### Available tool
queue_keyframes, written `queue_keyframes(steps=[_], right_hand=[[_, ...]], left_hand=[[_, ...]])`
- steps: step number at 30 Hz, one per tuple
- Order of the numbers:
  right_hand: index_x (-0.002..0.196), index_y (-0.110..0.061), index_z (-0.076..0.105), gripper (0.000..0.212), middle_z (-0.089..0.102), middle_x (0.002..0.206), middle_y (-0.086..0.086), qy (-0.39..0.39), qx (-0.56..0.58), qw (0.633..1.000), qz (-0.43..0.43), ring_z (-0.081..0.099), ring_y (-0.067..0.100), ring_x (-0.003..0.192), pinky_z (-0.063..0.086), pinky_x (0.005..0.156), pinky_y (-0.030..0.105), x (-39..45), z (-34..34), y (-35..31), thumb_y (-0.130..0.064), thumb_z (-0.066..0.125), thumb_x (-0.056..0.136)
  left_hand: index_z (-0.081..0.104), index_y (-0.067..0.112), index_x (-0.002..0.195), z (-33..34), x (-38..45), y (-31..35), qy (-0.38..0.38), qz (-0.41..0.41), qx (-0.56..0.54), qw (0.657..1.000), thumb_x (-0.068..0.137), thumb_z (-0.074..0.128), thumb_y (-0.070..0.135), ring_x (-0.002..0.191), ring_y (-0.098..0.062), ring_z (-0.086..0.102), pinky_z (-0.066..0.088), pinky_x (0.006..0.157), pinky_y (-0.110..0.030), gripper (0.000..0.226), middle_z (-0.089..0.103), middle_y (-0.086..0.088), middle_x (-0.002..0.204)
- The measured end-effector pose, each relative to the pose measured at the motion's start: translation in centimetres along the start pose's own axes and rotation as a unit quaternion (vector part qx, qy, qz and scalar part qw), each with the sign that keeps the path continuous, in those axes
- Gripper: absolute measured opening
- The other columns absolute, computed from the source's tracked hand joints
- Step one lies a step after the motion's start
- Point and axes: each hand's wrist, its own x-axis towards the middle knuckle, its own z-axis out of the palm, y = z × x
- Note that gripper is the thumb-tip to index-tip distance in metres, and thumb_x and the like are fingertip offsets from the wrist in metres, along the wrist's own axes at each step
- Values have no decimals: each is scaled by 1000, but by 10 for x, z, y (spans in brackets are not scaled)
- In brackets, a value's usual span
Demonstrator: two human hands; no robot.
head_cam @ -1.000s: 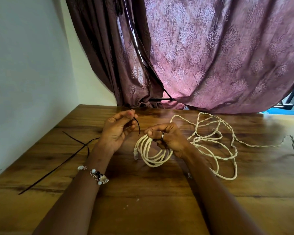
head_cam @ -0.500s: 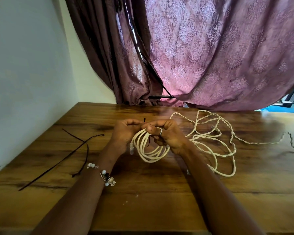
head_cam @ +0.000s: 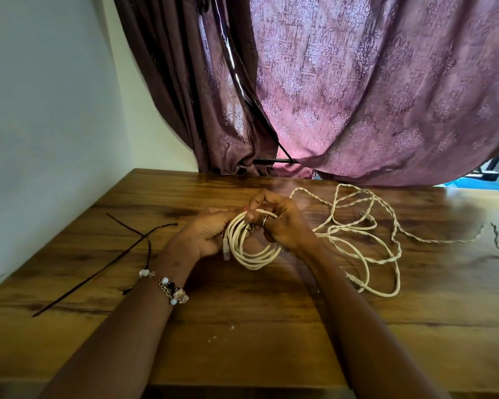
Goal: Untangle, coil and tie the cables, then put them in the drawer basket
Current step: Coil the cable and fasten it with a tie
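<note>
Coiled cable upright, both hands gripping

A room in a home: patterned mauve curtains hang behind a wood-grain tabletop set against a plain white wall.

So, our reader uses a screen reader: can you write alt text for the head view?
Both hands hold a coiled cream cable above a wooden table, the left hand and right hand gripping its top. A tangled cream cable lies to the right, black ties to the left.
</note>
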Motion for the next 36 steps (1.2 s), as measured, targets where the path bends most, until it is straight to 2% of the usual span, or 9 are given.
queue_keyframes(steps=[4, 7, 15, 18, 22, 24, 29, 32, 36], right_hand=[[94, 15, 60, 10, 66, 61, -8, 2, 13, 1000, 5, 55, 0, 45, 39, 43, 8, 0, 0, -1, 15, 56, 86], [97, 5, 68, 13, 71, 70, -6, 9, -15, 1000, 17, 52, 11, 48, 35, 39, 16, -1, 0, 2, 6, 57, 89], [100, 1, 71, 15, 70, 80, 22, 3, -3, 998, 56, 50, 22, 54, 34, 40, 18, 0, -5, 8, 2, 62, 88], [97, 1, 71, 16, 72, 74, 7, 8, -8, 998, 64, 50, 20, 50, 35, 39, 17, 0, -5, 9, 6, 65, 84], [103, 13, 64, 21, 71, 66, -10, -1, 19, 999, 49, 55, -2, 46, 38, 42, 9, -3, -6, 3, 13, 62, 82], [102, 6, 65, 20, 70, 70, -11, -9, 13, 999, 40, 52, -1, 44, 38, 40, 11, -3, -6, 2, 11, 63, 82], [100, -7, 54, 23, 66, 70, -4, 1, 5, 999, 37, 50, 0, 44, 37, 38, 14, -1, -7, 0, 7, 63, 85], [97, 3, 60, 16, 66, 63, -7, 10, -5, 999, 30, 52, -2, 42, 37, 41, 9, -1, -8, 1, 8, 65, 83], [91, 0, 65, 13, 66, 60, -8, 1, 16, 999, 28, 48, -1, 40, 35, 40, 12, -4, -9, 1, 8, 66, 81]], left_hand=[[71, 1, 56, 3, 1, -1, 7, -15, -22, 1000, 87, 58, -1, 42, -16, 61, 51, 45, -23, 33, 63, -13, 52], [67, 0, 47, 4, 2, -2, 12, -29, -28, 999, 89, 52, -4, 36, -13, 55, 47, 40, -18, 45, 58, -11, 46], [63, -8, 88, 4, 4, -2, 30, -48, -53, 997, 88, 57, 0, 38, -14, 55, 48, 37, -20, 10, 59, -12, 54], [64, -8, 85, 4, 4, -3, 38, -40, -47, 997, 87, 59, -1, 36, -15, 55, 48, 37, -20, 9, 59, -12, 51], [66, 0, 74, 3, 6, -3, 63, -7, -27, 998, 83, 68, 10, 43, -17, 59, 54, 46, -25, 14, 63, -12, 55], [68, 7, 75, 2, 9, -4, 103, 46, 40, 993, 79, 74, 17, 54, -17, 63, 55, 57, -29, 12, 69, -9, 66], [72, 7, 88, 2, 8, -4, 144, 131, 95, 976, 83, 72, 19, 56, -11, 64, 53, 52, -22, 13, 72, -6, 75], [72, 6, 83, 0, 10, -3, 148, 149, 75, 975, 83, 71, 14, 56, -11, 65, 54, 54, -23, 8, 73, -6, 72], [70, 3, 82, -3, 11, -1, 128, 134, 8, 983, 82, 71, 9, 57, -16, 66, 57, 62, -30, 6, 73, -7, 68]])
